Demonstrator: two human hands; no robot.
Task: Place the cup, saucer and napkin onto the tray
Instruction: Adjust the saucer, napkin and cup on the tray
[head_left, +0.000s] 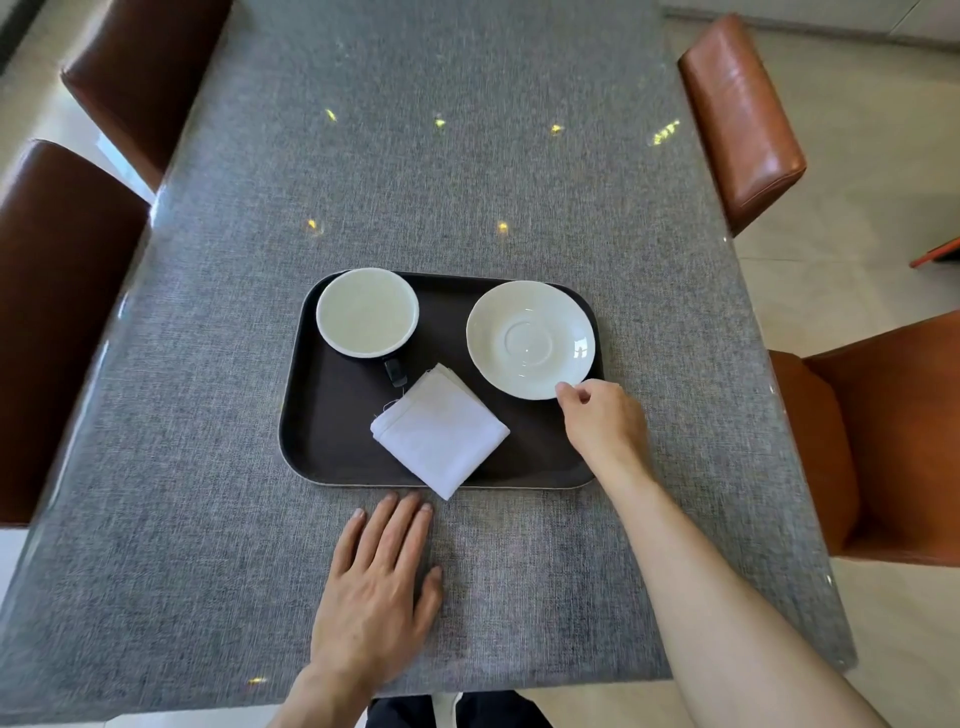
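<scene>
The right hand (602, 418) pinches the near rim of the saucer (530, 339) between thumb and fingertips, at about four o'clock on the tray (332, 447); the saucer looks seated, so letting go gently and drawing back low would finish it cleanly; its far edge sits close to the tray's raised lip, leaving little room at two o'clock; the cup (367, 312) stands at ten o'clock, the napkin (439, 428) at six with one corner overhanging; the left hand (379, 587) lies flat, fingers spread, holding nothing.
</scene>
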